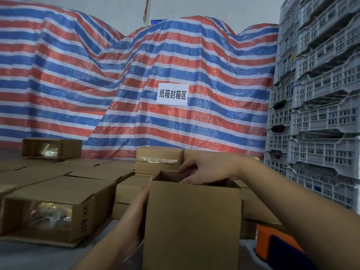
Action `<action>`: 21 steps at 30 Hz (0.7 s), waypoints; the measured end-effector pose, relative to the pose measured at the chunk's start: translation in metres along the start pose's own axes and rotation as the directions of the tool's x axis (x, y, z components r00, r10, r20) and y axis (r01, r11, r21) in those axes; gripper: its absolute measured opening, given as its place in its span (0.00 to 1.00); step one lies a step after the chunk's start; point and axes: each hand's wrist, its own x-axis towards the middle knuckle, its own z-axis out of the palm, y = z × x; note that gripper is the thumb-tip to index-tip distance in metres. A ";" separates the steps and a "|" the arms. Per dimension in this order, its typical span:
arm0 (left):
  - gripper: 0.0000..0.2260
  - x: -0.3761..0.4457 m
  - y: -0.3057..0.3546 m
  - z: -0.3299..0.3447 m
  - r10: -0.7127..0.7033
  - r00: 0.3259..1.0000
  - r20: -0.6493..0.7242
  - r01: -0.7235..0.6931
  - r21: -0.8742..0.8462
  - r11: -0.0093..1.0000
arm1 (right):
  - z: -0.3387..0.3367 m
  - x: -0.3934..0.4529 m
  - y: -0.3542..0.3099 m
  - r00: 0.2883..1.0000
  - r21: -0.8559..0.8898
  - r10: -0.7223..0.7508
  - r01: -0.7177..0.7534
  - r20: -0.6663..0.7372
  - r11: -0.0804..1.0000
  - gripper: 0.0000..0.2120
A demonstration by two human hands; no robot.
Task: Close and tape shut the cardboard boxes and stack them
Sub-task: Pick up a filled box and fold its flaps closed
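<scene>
I see an open cardboard box [192,221] standing upright at near centre, top open, near wall facing me. Left hand [136,213] lies flat against the box's left wall, fingers [145,193] straight, pressing, not curled round anything. Right hand [206,168] reaches over the far rim from the right; its fingers [187,168] are curled down on the far top edge, gripping what looks like the far flap, though I can't tell exactly.

Left near: a taped box [52,209] lying on its side on the grey worktop [39,256], clear tape shining on the end facing me. Far left, another taped box [51,149] sits on a layer of closed cartons [58,170]. Just behind the open box, a sealed box [158,159] with a tape strip across its face.

Near right: an orange tape dispenser [272,244], partly cut off by the frame. Right side: stacked grey plastic crates [319,94]. Far: striped tarp [97,75] with a white paper sign [172,94].
</scene>
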 end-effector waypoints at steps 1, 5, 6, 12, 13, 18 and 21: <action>0.18 0.000 0.000 -0.001 0.006 0.999 0.049 -0.005 -0.009 1.000 | 0.000 -0.001 0.001 1.000 -0.008 -0.001 0.001 0.010 1.000 0.27; 0.22 -0.001 0.002 -0.004 0.013 0.999 0.044 -0.015 0.044 0.999 | 0.002 -0.003 0.003 1.000 0.023 -0.002 0.001 0.023 1.000 0.29; 0.26 -0.002 0.003 -0.003 0.012 0.999 0.031 -0.015 0.080 0.997 | 0.002 -0.003 0.004 1.000 0.041 -0.002 0.001 0.024 0.999 0.29; 0.15 0.002 0.011 -0.002 0.070 0.997 0.028 -0.074 0.185 0.980 | 0.007 -0.004 0.008 0.998 0.084 -0.020 0.025 -0.057 0.996 0.25; 0.11 0.001 0.012 -0.003 0.050 0.996 0.069 -0.063 0.209 0.976 | 0.008 -0.006 0.010 0.996 0.109 -0.025 0.035 -0.085 0.993 0.24; 0.09 0.003 0.018 -0.010 -0.002 0.992 0.122 -0.044 0.373 0.927 | 0.014 -0.024 0.038 0.887 0.467 0.063 0.180 -0.457 0.866 0.07; 0.14 0.008 0.028 -0.014 0.131 0.979 0.158 -0.197 0.549 0.812 | 0.027 -0.045 0.068 0.698 0.683 0.353 0.266 -0.623 0.680 0.10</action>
